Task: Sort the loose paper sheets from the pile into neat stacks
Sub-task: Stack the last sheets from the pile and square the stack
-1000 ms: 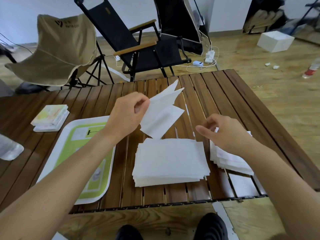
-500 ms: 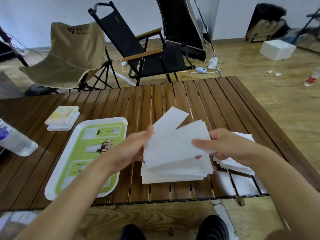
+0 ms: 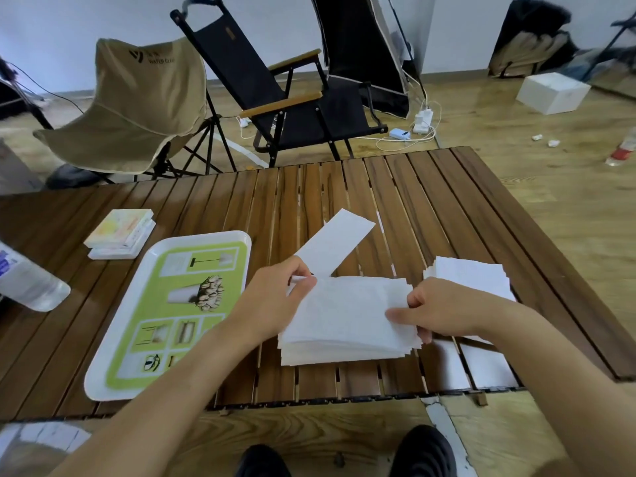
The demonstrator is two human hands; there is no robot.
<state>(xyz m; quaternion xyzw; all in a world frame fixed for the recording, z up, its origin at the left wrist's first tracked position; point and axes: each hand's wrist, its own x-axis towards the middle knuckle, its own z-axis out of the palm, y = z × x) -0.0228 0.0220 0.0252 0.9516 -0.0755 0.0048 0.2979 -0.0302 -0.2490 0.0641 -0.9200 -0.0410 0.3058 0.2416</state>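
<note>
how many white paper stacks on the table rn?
2. One central stack at the near edge, right hand gripping its edge; smaller stack behind that hand. The left hand pinches a loose sheet. Flat sheets near right aren't stacked; the arm may hide more.

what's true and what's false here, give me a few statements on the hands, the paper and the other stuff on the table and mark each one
1. The left hand pinches a long paper sheet that angles up beyond the middle stack. True.
2. The right hand rests on the tray. False: it grips the middle stack's right edge, and the tray lies left of that stack.
3. A second stack lies right of the middle stack. True.
4. The bottle stands upright. False: it lies on its side at the far left.
</note>
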